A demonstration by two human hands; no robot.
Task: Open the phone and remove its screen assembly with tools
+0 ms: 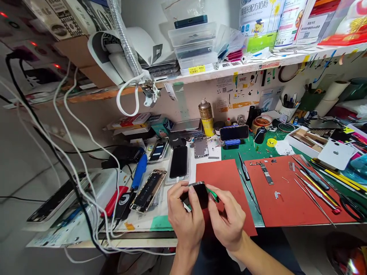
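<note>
Left hand (186,218) and right hand (226,218), grips clenched on a black phone (199,194); white Apple-logo phone back (336,154) beyond.

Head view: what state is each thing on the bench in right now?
Left hand, gripping the black smartphone
Right hand, pinching the green tool at the smartphone's edge
Logic board, out of any phone, lying bare on the red mat
Opened phone, lying flat, battery exposed
Silver phone housing, lying flat, back facing up
White iPhone, tilted, back facing up
</note>
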